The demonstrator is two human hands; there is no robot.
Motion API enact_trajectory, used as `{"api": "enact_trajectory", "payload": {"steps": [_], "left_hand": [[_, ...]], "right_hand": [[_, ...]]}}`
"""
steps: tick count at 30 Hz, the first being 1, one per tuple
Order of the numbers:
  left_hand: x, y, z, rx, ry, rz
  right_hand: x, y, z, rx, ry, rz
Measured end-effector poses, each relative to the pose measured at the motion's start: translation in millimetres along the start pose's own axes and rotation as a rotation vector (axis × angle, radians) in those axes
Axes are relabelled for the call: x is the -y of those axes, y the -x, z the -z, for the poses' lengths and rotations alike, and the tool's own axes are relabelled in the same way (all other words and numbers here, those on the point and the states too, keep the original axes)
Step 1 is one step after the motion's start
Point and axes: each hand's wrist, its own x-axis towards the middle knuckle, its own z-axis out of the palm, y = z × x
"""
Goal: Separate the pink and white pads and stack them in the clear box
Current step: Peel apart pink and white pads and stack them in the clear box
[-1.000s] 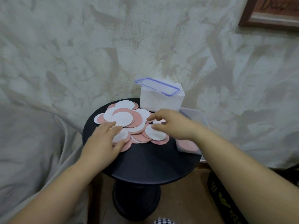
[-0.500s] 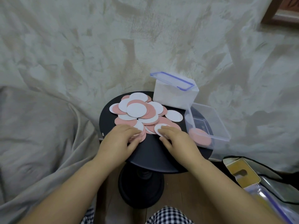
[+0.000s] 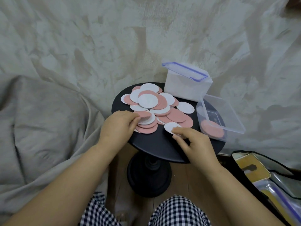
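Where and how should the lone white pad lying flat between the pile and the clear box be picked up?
Pinch the lone white pad at its right rim, coming from above on the clear box side. It is a thin, flat disc. That edge lies on the bare black table, while its left edge meets the pink pads, so a fingertip can probably lift it there.

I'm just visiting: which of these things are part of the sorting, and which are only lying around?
In use: pile of pads; clear box; left hand pinching a pink pad; right hand pinching a white pad; table.
Lying about: lidded box; bag; grey cloth.
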Motion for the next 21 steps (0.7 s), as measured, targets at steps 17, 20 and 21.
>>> {"api": "enact_trajectory", "payload": {"steps": [17, 20, 21], "left_hand": [[-64, 40, 9, -0.033, 1.13, 0.611], [-60, 42, 13, -0.054, 1.107, 0.603], [-56, 41, 15, -0.09, 1.098, 0.613]], "right_hand": [[48, -22, -3, -0.163, -0.572, -0.371], [54, -24, -9, -0.169, -0.578, -0.367], [55, -27, -11, -0.168, -0.564, -0.357]]}}
